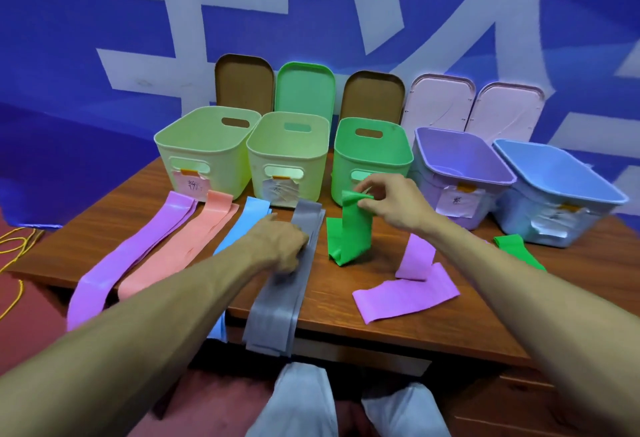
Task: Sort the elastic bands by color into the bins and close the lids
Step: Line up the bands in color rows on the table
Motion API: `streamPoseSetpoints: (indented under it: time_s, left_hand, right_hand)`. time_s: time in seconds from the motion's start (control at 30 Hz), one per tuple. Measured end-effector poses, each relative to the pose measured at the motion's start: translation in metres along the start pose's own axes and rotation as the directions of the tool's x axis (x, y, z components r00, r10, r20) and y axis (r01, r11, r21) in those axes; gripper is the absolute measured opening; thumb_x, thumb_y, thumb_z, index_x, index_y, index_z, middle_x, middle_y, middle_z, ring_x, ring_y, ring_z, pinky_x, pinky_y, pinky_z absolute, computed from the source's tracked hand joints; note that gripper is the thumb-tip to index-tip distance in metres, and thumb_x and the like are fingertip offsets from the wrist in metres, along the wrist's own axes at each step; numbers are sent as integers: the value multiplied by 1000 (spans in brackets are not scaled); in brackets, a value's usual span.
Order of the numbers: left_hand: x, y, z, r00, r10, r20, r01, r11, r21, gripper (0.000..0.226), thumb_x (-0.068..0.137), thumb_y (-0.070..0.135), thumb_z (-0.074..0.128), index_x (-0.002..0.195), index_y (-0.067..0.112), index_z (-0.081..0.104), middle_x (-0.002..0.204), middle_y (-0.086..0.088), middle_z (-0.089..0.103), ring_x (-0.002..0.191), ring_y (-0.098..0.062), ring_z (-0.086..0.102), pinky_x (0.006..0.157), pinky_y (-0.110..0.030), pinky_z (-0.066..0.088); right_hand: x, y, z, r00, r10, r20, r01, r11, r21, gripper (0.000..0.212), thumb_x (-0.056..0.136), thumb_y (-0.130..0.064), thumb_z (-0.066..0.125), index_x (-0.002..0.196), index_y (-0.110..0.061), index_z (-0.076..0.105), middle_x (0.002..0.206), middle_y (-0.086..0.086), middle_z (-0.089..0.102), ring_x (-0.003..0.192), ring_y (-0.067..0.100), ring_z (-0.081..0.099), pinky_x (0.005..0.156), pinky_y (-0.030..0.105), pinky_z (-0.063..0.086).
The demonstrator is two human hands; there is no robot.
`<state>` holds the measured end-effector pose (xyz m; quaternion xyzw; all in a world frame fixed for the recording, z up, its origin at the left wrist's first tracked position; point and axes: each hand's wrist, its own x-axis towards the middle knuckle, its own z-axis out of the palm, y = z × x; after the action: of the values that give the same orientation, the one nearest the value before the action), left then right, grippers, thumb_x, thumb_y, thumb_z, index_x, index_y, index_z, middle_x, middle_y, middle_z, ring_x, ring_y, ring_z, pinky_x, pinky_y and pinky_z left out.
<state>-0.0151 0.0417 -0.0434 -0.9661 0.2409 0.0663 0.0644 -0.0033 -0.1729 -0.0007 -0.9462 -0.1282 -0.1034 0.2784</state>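
Risk: thin pinch slips, green band drops short of green bin. Right grip pinches its top, tail on counter. Left grip on grey band, curl unclear.

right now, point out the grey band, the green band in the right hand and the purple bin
grey band (pixel 273 312): head view, lower flat stretch
green band (pixel 353 228): head view, hanging middle part
purple bin (pixel 453 151): head view, inner back wall
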Motion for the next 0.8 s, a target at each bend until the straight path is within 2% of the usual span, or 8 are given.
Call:
streamPoseSetpoints:
  time_s: [0.07, 0.13, 0.2, 0.3, 0.43, 0.5, 0.63, 0.8]
  left_hand:
    - [4, 8, -17, 978, -45, -203, -8, 967, -255, 39, 82, 27, 51, 119, 16, 58, 125, -5, 59, 112, -25, 55, 98, -39, 44]
    - [3, 25, -43, 916, -129, -379, -130, 800, -586, 43, 85, 31, 53, 124, 15, 56, 124, -4, 58, 109, -19, 57, 95, -33, 46]
    - [-2, 47, -73, 874, -131, -468, -280, 650, -706, 41, 86, 33, 60, 123, 17, 56, 119, 2, 59, 103, -12, 58, 91, -27, 46]
    - [-8, 70, -109, 841, -80, -536, -374, 630, -681, 41, 82, 37, 68, 116, 14, 62, 106, 3, 65, 94, -9, 61, 84, -21, 47]
    - [-7, 86, -133, 775, -119, -621, -386, 690, -612, 19, 82, 26, 71, 97, 13, 70, 84, -3, 69, 78, -16, 64, 73, -29, 50]
    - [-7, 94, -142, 741, -146, -655, -425, 654, -626, 11, 82, 20, 72, 90, 13, 72, 80, -3, 71, 75, -16, 64, 70, -28, 50]
    - [-6, 111, -167, 742, -186, -644, -490, 505, -710, 7, 82, 16, 71, 88, 12, 71, 82, -3, 71, 74, -11, 62, 69, -20, 49]
    - [1, 132, -194, 742, -274, -613, -556, 259, -789, 6, 83, 16, 67, 79, 20, 65, 80, -1, 68, 77, -15, 62, 81, -36, 52]
  right_hand:
    - [-11, -5, -23, 998, -27, -51, 33, 993, 111, 15, 79, -15, 74, 94, -17, 71, 83, -6, 68, 79, 11, 62, 76, 21, 49]
    - [-23, -9, -43, 994, -30, -106, 52, 975, 215, 14, 79, -10, 74, 89, -18, 70, 78, -13, 65, 72, 4, 61, 68, 12, 49]
    - [-32, -10, -58, 988, -25, -151, 64, 965, 255, 16, 77, -7, 75, 86, -19, 69, 78, -11, 66, 72, 5, 62, 69, 13, 49]
    - [-39, -9, -78, 979, -16, -203, 75, 956, 283, 17, 75, -10, 78, 84, -22, 70, 82, -4, 69, 79, 13, 65, 80, 29, 53]
    - [-46, -13, -106, 963, -30, -266, 113, 946, 303, 24, 72, -7, 79, 80, -28, 69, 81, -2, 71, 75, 9, 65, 78, 27, 53]
    - [-53, -14, -119, 958, -25, -286, 124, 934, 334, 25, 72, -3, 78, 81, -25, 69, 80, 0, 70, 71, 3, 63, 75, 19, 51]
    - [-67, -10, -139, 945, 5, -328, 129, 914, 385, 30, 74, -5, 77, 97, -22, 66, 91, 1, 69, 83, 10, 64, 82, 20, 52]
    - [-86, 9, -147, 987, 159, 10, -128, 750, 649, 40, 86, -14, 67, 123, -9, 55, 111, 14, 69, 101, 25, 67, 94, 36, 51]
